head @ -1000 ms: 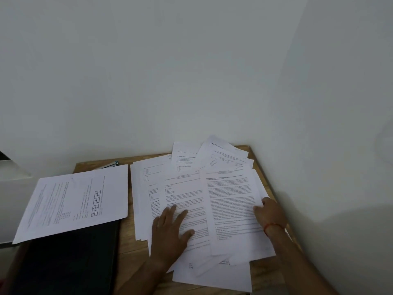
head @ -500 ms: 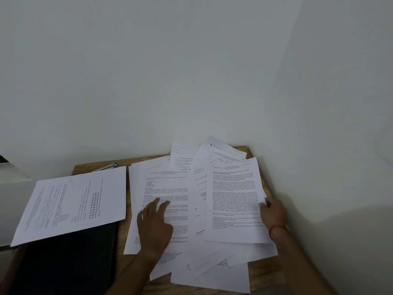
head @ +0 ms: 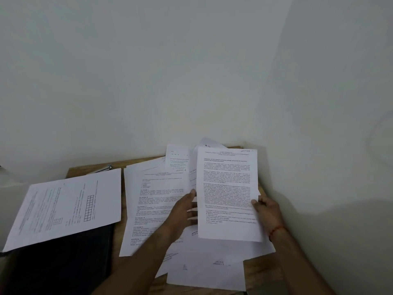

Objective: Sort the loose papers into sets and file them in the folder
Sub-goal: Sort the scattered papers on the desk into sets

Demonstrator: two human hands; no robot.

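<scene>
Two hands hold one white printed sheet (head: 227, 188) over the loose white papers (head: 153, 209) spread on our wooden worktop (head: 257, 273). Our left hand (head: 182, 211) has its grip clamped on the left edge, our right hand (head: 268, 211) on the right. Beside them, a black folder (head: 63, 265) lies under another printed page (head: 63, 209).

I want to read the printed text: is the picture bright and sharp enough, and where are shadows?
Head view: dim, even light, no glare; the white printed sheet that the left hand and right hand hold shows text lines too soft to read; the pale wall at right lies in broad shadow; the black folder is nearly featureless.
</scene>
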